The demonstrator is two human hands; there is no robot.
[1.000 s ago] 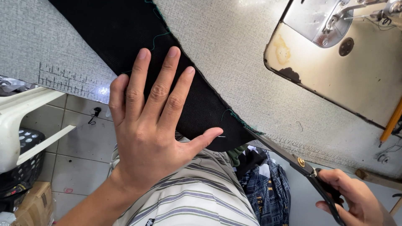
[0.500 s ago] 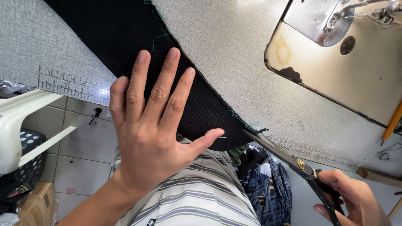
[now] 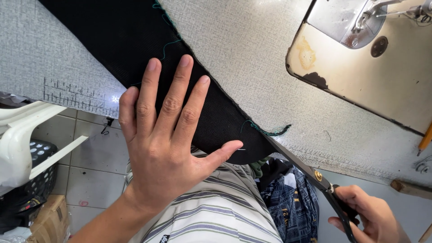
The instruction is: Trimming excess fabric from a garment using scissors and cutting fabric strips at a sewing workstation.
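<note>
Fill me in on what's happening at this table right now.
A person sits at a grey work table and presses the left hand flat on a piece of black fabric, fingers spread. The right hand holds a pair of scissors whose blades reach the fabric's edge, where a loose green thread trails. A sewing machine's base sits at the table's far right. Whether the blades are cutting fabric or thread is hard to tell.

A black cloth (image 3: 135, 49) edged with green thread (image 3: 269, 132) is seen at the upper left. The table (image 3: 252, 58) is shown in speckled grey. Black-handled scissors (image 3: 315, 175) appear lower right; a grey-striped shirt (image 3: 216, 211) is seen below.
</note>
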